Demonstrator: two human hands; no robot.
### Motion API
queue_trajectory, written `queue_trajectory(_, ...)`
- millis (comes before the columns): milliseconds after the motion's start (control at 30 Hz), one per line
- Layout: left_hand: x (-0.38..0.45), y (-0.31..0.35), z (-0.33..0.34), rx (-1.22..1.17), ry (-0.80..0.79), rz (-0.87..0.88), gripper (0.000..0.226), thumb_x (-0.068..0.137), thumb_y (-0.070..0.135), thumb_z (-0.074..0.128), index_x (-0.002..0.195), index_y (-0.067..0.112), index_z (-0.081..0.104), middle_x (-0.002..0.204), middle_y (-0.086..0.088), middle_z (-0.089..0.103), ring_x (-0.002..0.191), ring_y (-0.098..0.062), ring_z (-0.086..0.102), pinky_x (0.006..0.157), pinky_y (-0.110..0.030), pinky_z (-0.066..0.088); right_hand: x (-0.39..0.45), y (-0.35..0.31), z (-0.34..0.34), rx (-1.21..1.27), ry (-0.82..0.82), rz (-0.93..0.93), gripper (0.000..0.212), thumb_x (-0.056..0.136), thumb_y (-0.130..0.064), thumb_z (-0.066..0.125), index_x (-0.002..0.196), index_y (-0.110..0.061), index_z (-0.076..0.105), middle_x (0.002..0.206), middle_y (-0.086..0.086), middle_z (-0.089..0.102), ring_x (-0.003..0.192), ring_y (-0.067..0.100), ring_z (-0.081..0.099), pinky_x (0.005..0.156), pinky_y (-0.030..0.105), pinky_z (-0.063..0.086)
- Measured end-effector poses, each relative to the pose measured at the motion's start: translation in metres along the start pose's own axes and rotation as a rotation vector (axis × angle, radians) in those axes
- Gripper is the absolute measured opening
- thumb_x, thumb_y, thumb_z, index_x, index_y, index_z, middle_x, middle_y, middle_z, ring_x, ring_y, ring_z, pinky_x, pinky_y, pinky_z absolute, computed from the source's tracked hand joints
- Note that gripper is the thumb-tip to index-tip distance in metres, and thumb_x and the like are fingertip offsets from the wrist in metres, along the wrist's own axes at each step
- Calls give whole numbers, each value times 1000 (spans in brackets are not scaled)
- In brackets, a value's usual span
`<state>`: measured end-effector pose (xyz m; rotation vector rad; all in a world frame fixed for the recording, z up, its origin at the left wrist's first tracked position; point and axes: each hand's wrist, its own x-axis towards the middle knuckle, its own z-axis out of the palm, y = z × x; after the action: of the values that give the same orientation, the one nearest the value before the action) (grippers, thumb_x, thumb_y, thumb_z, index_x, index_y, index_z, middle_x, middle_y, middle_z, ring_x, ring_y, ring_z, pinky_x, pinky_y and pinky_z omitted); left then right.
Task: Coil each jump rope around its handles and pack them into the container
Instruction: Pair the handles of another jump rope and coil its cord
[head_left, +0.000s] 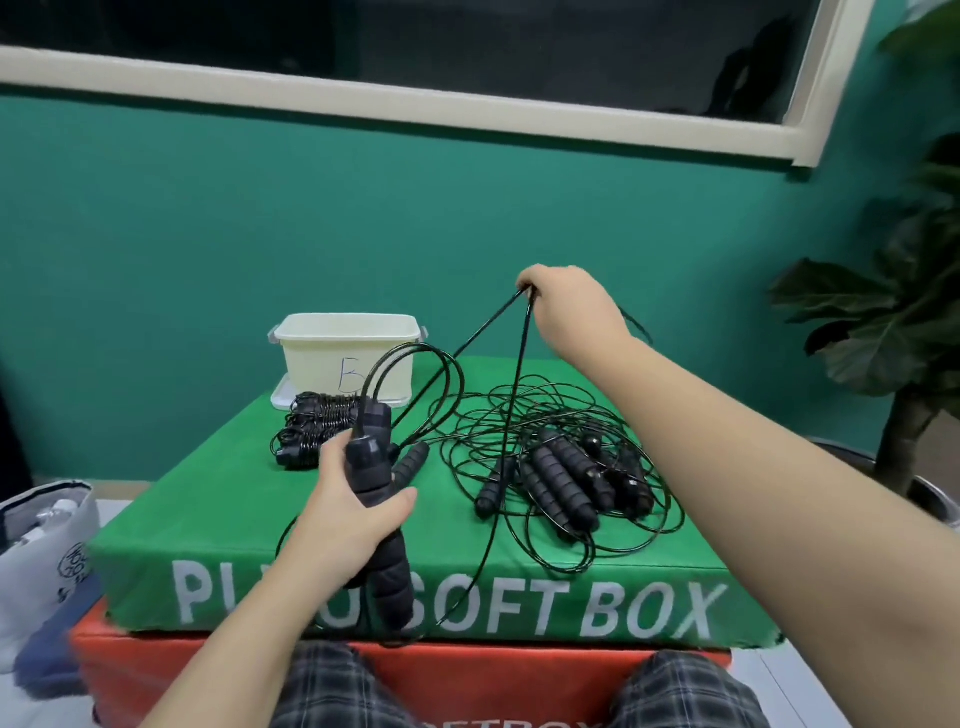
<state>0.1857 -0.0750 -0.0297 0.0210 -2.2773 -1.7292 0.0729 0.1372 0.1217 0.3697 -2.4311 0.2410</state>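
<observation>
Black foam-like matt handles (382, 499) with ribbed grips; thin glossy black cord (519, 364). Behind them, a smooth cream plastic container (347, 358). Beneath the container, a green soft box (649, 603) in faintly sheened fabric-like cover, white lettering.

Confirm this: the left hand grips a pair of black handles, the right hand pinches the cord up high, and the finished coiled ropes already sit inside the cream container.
Not quite. The head view shows the coiled ropes lying on the green soft box in front of the cream container, not inside it. The left hand does grip the handles, and the right hand pinches the cord high.
</observation>
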Motion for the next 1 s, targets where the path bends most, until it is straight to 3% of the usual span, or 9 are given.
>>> queue_trajectory(100,5,5,0,-29,47,27,66,79,11,73,129,25,32,104,5,60,92,-13,58,89,-32,40,0,3,9,32,-185,44,57,96,-2,34,149,-24,29,123,11,58,104,28,53,73,37,47)
queue_trajectory(233,3,1,-1,-27,60,24,60,81,6,71,124,25,35,97,14,54,84,1,52,85,-27,35,-19,3,32,48,-451,111,77,92,-1,37,154,-25,-2,102,9,60,68,21,52,58,34,44)
queue_trajectory(333,-1,-10,0,3,21,-5,66,76,12,75,125,29,34,102,14,57,88,-3,56,84,-29,39,-41,-11,46,84,-515,34,63,95,-12,45,152,-27,22,140,6,51,100,23,61,90,33,49)
queue_trajectory(433,-6,-18,2,6,6,-48,81,60,33,73,130,30,32,107,7,62,92,-17,62,89,-36,47,-69,-37,52,279,-545,-93,43,95,-22,55,138,-22,50,133,0,59,121,17,54,106,29,38)
queue_trajectory(667,-21,-30,-3,-38,-18,-34,71,61,27,66,125,36,35,105,6,61,80,-12,60,71,-24,45,-120,-82,62,558,-440,-104,27,92,-18,62,118,-17,66,109,-1,65,87,10,56,82,23,40)
queue_trajectory(733,-26,-35,-5,-14,-19,-31,71,66,25,70,127,35,34,104,4,59,82,-16,59,73,-28,45,-132,-86,69,595,-354,-21,24,91,-19,63,115,-20,64,101,-7,53,72,-2,45,78,20,34)
queue_trajectory(833,-31,-38,-3,22,20,-32,68,72,24,74,123,36,32,98,6,58,82,-15,59,70,-25,44,-149,-93,73,702,-240,198,13,89,-20,66,88,-23,53,79,-9,47,65,3,46,69,25,40)
queue_trajectory(900,-33,-37,1,50,59,-39,63,79,18,73,120,36,29,93,11,56,79,-10,57,65,-21,42,-158,-100,73,836,-297,243,17,88,-21,67,77,-24,54,70,-6,57,66,16,58,70,33,51)
queue_trajectory(1000,-35,-33,4,105,89,-15,66,79,20,73,126,33,28,97,12,57,82,-6,58,65,-25,43,-167,-109,64,906,-414,160,1,87,-24,68,88,-23,69,77,-10,66,69,3,58,75,22,49)
